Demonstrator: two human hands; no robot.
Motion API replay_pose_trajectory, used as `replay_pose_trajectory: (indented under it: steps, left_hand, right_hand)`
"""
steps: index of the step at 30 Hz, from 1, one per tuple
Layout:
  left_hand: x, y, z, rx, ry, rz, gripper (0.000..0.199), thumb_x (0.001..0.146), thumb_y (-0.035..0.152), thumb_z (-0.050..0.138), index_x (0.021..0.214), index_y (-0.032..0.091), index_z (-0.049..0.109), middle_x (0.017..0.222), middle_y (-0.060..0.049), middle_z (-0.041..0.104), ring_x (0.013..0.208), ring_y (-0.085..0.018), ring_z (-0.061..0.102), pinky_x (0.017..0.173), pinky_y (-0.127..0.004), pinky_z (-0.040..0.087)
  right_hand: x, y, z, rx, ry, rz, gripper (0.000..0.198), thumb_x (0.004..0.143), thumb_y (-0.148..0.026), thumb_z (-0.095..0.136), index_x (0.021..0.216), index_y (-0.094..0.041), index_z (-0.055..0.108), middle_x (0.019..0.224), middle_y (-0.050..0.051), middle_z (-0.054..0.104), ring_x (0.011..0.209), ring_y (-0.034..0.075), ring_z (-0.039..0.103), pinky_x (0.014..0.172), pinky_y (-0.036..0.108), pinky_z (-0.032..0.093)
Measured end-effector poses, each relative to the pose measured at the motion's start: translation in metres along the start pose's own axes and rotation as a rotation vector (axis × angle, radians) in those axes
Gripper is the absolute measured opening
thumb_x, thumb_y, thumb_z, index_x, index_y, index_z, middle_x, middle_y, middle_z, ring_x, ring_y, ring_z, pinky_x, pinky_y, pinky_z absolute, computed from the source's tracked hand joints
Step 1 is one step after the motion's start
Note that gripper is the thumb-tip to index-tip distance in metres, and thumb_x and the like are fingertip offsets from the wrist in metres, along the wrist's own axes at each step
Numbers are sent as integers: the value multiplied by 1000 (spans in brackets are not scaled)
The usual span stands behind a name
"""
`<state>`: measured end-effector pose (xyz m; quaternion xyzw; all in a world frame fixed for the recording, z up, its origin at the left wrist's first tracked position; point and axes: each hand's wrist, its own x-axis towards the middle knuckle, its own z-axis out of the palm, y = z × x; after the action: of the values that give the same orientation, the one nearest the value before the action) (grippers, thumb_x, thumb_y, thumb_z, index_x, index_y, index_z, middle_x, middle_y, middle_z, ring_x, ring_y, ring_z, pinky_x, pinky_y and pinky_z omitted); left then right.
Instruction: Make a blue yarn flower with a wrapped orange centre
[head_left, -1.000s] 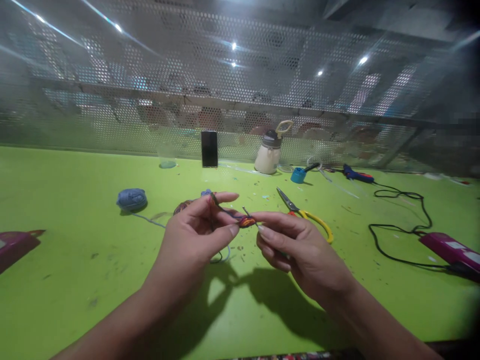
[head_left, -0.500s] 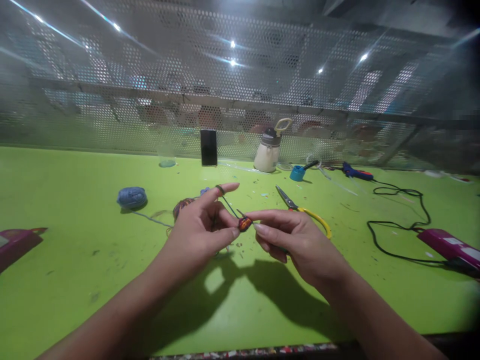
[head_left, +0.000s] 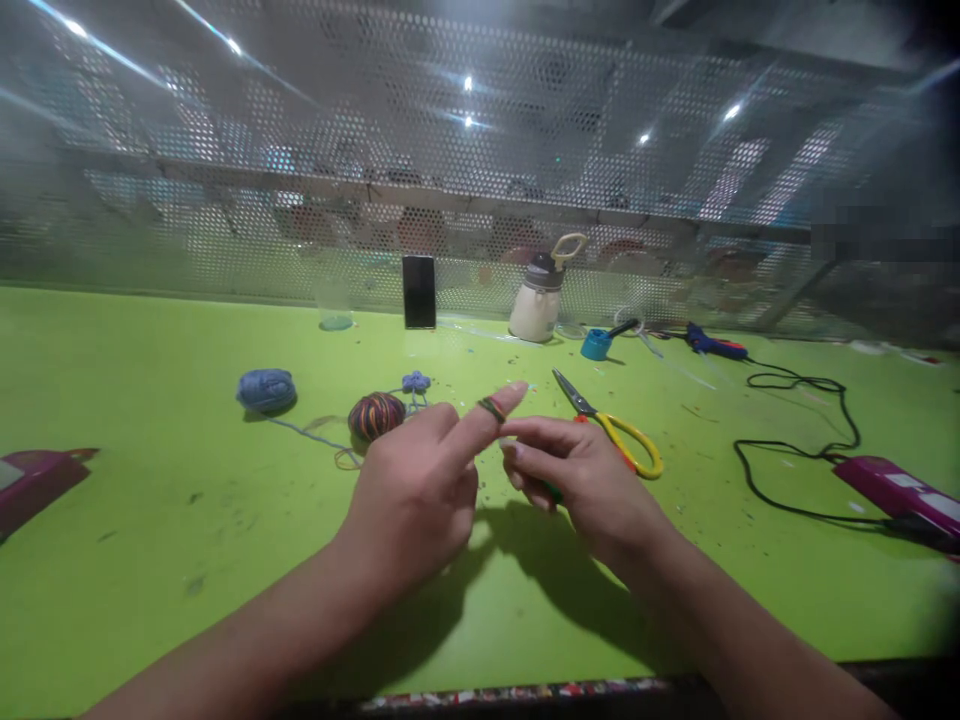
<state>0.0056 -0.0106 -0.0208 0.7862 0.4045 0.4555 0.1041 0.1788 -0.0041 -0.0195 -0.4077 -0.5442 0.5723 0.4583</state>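
My left hand (head_left: 420, 480) is turned with its back towards me, index finger stretched out and the other fingers curled in. Dark multicoloured yarn (head_left: 491, 408) is wound around that index finger. The small crochet piece in this hand is hidden behind the fingers now. Close beside it, my right hand (head_left: 577, 465) pinches a crochet hook (head_left: 553, 491), of which only a bit of green handle shows under the fingers. The multicoloured yarn ball (head_left: 376, 416) lies just beyond my left hand. Scissors (head_left: 607, 425) with yellow handles lie behind my right hand.
A blue yarn ball (head_left: 267, 390) and a small purple crochet flower (head_left: 415, 382) lie at left and centre. At the back stand a phone (head_left: 419, 292), a bottle (head_left: 535, 300) and a blue tape roll (head_left: 596, 344). A glue gun (head_left: 715, 343) and a corded magenta device (head_left: 896, 495) are right.
My left hand has rolled over towards the right, its index finger now pointing past my right fingertips. This hides the crochet piece and uncovers the yarn ball and flower. My right hand has shifted slightly left.
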Motion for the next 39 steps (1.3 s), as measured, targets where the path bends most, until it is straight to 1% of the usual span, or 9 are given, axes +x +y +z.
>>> replay_pose_trajectory:
  steps: [2,4,7,10,14,19,25,32,39]
  left_hand:
    - [-2,3,3,60,47,49,49,80,7,58,123,29,69,79,-6,66,74,-22,57,70,-33,43]
    - [-3,6,4,-41,119,4,39,81,8,60,112,26,74,84,-7,70,80,-22,61,76,-34,45]
    - [2,10,4,-449,181,-288,22,76,11,70,95,21,77,84,-6,72,83,-21,64,81,-33,48]
    - [9,10,2,-890,166,-576,30,69,14,79,98,20,75,72,-1,70,76,-17,64,80,-32,49]
    - [13,6,-2,-1084,102,-687,35,66,12,81,101,19,76,67,2,66,72,-13,60,82,-29,45]
    - [14,6,-9,-1123,29,-737,29,66,9,78,94,17,77,66,2,65,71,-12,59,81,-28,43]
    - [17,2,-15,-1083,-60,-779,24,65,7,75,87,17,77,64,2,65,70,-11,59,77,-25,41]
    - [17,-6,-21,-863,-79,-590,23,70,14,78,91,22,78,72,2,69,71,-12,61,71,-26,45]
    - [19,0,-23,-715,-156,-479,26,74,9,71,98,17,75,69,1,71,69,-14,66,65,-26,53]
  right_hand:
    - [-1,1,4,113,35,-15,20,77,-29,75,92,-16,76,57,-3,55,46,6,40,45,22,27]
    - [-2,2,7,208,63,-25,20,77,-28,76,94,-17,75,58,-3,57,46,6,41,45,21,27]
    - [-5,3,11,287,94,-39,20,77,-25,76,95,-18,75,58,-4,58,44,5,41,44,20,26]
    - [-7,4,13,301,110,-62,17,79,-23,75,94,-18,76,58,-4,58,44,4,41,44,19,27]
    - [-8,6,13,246,96,-153,15,82,-24,73,97,-22,76,59,-3,58,46,6,43,43,19,29]
    - [-11,7,8,79,33,-213,30,90,-24,65,119,-31,70,60,-4,52,51,7,38,45,21,28]
    - [-11,3,0,-104,-62,-344,30,91,-17,60,115,-29,73,59,-5,45,52,8,33,47,22,25]
    - [-8,-11,-15,-244,-190,-239,28,88,-18,60,111,-20,75,55,-6,38,50,8,29,45,22,21]
    - [-12,-22,-23,-570,-198,-255,30,91,-19,56,115,-22,74,62,-3,51,54,9,37,49,23,29]
